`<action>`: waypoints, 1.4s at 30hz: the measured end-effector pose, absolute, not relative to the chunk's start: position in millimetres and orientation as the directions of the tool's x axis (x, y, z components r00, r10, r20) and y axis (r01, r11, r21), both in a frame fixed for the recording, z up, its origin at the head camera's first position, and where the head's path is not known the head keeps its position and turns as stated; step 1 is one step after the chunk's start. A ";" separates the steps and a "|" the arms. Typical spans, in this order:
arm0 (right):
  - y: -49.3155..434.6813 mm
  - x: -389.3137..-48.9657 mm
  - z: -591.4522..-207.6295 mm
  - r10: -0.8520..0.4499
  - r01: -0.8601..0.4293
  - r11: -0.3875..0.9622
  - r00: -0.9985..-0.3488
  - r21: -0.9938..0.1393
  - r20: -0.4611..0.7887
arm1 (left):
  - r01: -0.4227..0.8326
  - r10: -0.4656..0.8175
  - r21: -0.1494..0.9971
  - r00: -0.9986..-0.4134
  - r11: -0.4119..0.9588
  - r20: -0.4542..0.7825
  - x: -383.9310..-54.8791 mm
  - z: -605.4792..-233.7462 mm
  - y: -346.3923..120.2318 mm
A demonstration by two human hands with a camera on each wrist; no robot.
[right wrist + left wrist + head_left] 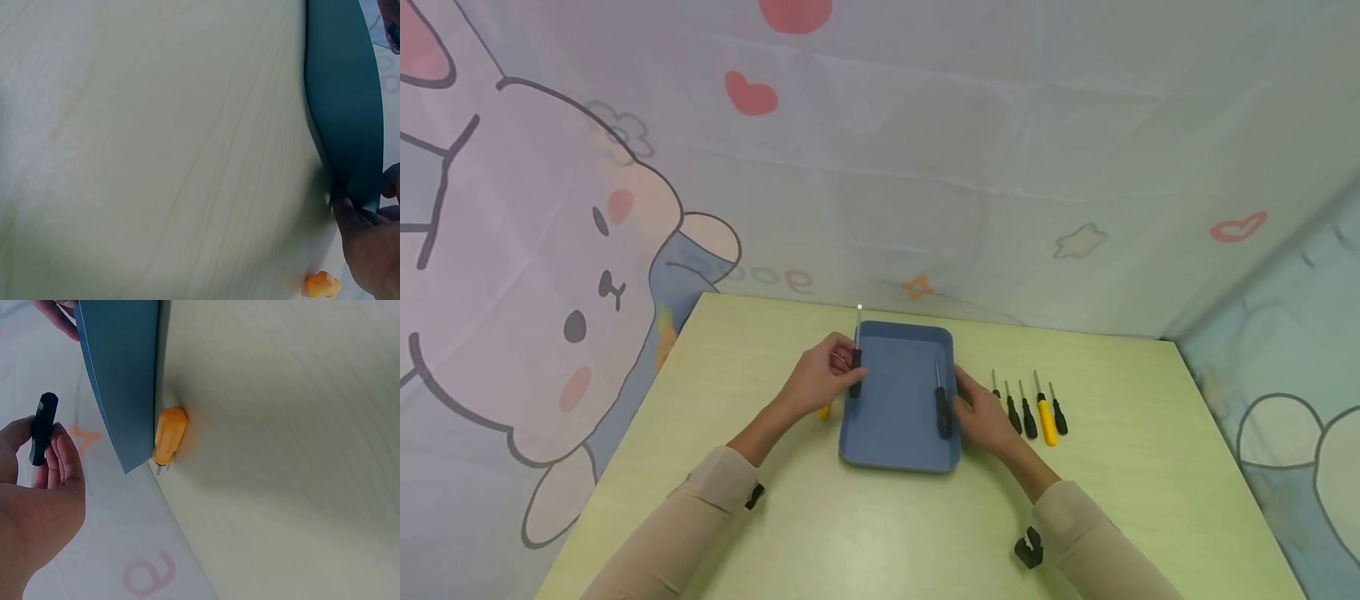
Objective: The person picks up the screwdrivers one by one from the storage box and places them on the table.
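Note:
My left hand (822, 377) pinches a screwdriver (857, 372) by its black handle, shaft pointing away, over the left rim of the blue tray (891, 450). The left wrist view shows that handle (44, 428) between thumb and fingers, raised above the table. At the tray's right side, my right hand (985, 417) grips the wall, thumb over the rim and fingers outside and low. Inside the tray, near that side, lies another black-handled screwdriver (942, 412). A yellow handle (170, 434) with metal at its end lies against the tray's left side, mostly hidden by my left hand in the head view.
Right of the tray, several screwdrivers lie in a row on the table (1120, 467), black-handled ones (1028, 423) and a yellow one (1046, 421). My right hand partly covers the nearest. A printed cloth (1000, 167) hangs behind the table's back edge.

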State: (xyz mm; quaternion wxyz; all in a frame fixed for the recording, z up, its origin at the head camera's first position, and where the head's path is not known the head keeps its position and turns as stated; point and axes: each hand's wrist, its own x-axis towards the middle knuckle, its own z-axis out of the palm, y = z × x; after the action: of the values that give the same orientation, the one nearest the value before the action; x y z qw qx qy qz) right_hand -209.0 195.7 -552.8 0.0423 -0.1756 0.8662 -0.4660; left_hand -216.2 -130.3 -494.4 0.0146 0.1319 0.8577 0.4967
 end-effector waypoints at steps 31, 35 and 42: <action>196.4 -212.6 -557.4 -0.331 -0.262 0.525 -0.939 -0.810 0.089 | 0.133 0.169 0.849 -0.984 0.512 0.052 -232.0 -486.3 -162.6; 196.4 -211.7 -557.2 -0.330 -0.254 0.527 -0.941 -0.811 0.081 | 0.120 0.159 0.845 -0.986 0.521 0.042 -234.2 -492.7 -167.5; 195.9 -210.9 -555.9 -0.335 -0.264 0.513 -0.938 -0.817 0.093 | 0.084 0.133 0.836 -0.991 0.542 0.013 -234.5 -496.7 -175.0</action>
State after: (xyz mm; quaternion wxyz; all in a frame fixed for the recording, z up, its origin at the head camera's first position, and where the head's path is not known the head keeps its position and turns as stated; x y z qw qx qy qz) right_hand -210.9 195.9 -555.9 0.0385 -0.1725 0.8690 -0.4622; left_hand -234.5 -175.0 -496.7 0.0261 0.0618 0.8777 0.4745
